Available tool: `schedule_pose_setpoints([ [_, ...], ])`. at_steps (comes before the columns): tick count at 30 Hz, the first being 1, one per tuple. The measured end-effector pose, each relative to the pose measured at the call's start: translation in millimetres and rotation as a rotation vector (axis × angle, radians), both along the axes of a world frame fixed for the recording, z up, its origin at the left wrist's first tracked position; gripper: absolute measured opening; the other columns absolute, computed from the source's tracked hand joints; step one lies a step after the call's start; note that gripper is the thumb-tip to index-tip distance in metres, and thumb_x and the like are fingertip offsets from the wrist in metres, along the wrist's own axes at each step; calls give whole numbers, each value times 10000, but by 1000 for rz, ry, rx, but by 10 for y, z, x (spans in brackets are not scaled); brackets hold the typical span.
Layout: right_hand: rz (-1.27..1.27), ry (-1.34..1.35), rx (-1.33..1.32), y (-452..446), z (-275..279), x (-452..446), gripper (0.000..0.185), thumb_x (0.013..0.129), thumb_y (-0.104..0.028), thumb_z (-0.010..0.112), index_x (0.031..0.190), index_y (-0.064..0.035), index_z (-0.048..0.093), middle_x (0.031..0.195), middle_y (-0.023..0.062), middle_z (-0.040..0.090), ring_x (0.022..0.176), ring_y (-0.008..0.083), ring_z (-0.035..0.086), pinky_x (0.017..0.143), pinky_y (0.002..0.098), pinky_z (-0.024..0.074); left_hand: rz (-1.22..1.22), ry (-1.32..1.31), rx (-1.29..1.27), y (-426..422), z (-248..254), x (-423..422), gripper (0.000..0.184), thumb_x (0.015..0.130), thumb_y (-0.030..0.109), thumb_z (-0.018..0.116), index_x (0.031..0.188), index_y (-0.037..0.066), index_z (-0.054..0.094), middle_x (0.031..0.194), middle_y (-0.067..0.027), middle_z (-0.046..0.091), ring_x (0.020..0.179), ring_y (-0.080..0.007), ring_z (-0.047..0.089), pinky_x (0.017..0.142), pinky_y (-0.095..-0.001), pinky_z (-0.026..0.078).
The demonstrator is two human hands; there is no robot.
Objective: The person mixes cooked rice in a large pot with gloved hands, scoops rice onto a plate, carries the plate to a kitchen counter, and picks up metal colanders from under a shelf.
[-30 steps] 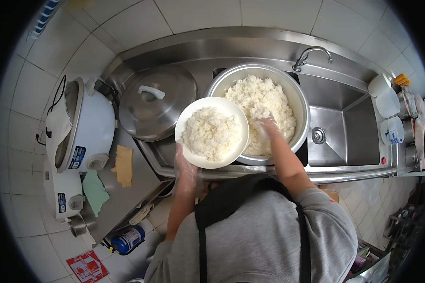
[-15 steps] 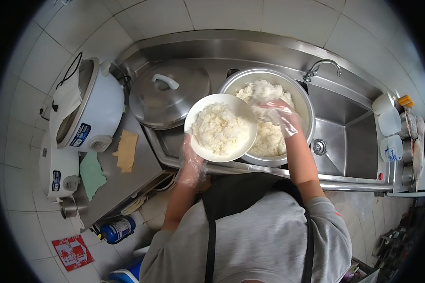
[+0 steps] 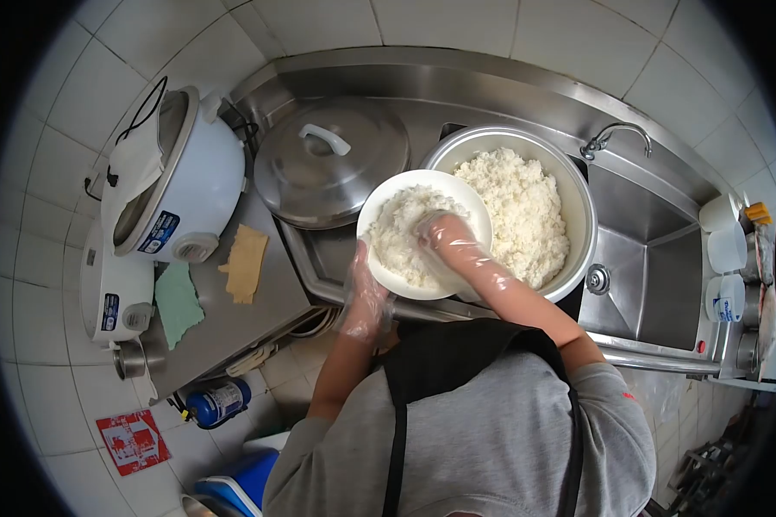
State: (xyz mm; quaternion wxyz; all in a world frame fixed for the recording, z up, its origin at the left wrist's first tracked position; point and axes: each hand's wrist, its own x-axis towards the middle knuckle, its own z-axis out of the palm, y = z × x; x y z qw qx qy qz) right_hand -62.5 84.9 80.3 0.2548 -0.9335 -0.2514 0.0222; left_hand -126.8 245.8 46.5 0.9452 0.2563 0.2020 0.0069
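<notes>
My left hand (image 3: 366,289), in a clear plastic glove, grips the left rim of a white plate (image 3: 477,200). A mound of cooked white rice (image 3: 401,226) lies on the plate. My right hand (image 3: 447,237), also gloved in clear plastic, is down on this rice with its fingers bent into it; the fingertips are hidden. The plate overlaps the left edge of a large round metal pot (image 3: 582,215). More cooked rice (image 3: 526,211) is heaped in the pot.
A round metal lid (image 3: 345,172) lies left of the pot. Rice cookers (image 3: 194,177) and cloths (image 3: 246,263) are on the left counter. A sink (image 3: 642,284) with a faucet (image 3: 621,133) is at the right, beside plastic containers (image 3: 726,250). A blue cylinder (image 3: 217,403) stands below left.
My right hand has moved left from above the pot, with loose rice, down onto the rice on the plate. My left hand still holds the plate. The view has shifted slightly.
</notes>
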Motion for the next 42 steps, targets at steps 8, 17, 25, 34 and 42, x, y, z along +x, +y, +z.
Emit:
schedule_pose_setpoints([
  [8,50,116,51,-129,397,303,158,713,-215,607,777,-82,664,815,142,621,764,298,589,723,357,458,-32,-2,63,-37,98,-13,555,903,380,340,1277,-28,297,1268,-205,387,1147,-345,406,971,-458,325],
  [17,-138,270,-21,-392,-188,945,253,774,-302,587,802,-60,658,857,144,630,761,279,603,732,340,470,6,-8,37,-52,58,20,523,908,323,359,1270,-47,287,1267,-218,382,1135,-354,418,961,-472,340],
  [25,-507,401,50,-2062,-779,1610,671,672,-544,630,1037,16,579,969,201,601,911,301,581,803,362,439,-43,-16,56,33,-114,27,522,907,327,359,1280,-30,280,1293,-207,356,1160,-348,390,971,-474,324],
  [34,-169,607,-71,-1824,-1050,1274,960,497,-524,726,1197,62,429,1279,189,403,1164,261,419,944,297,351,-119,-49,-70,44,-36,11,511,910,338,347,1294,7,281,1301,-183,357,1162,-333,391,972,-463,326],
  [42,-474,336,-658,-1160,-1514,640,375,831,-255,449,1201,-196,457,1319,147,298,1179,433,305,832,506,428,-103,-44,-73,23,-13,21,512,911,335,345,1291,-1,275,1296,-190,357,1153,-341,397,963,-465,338],
])
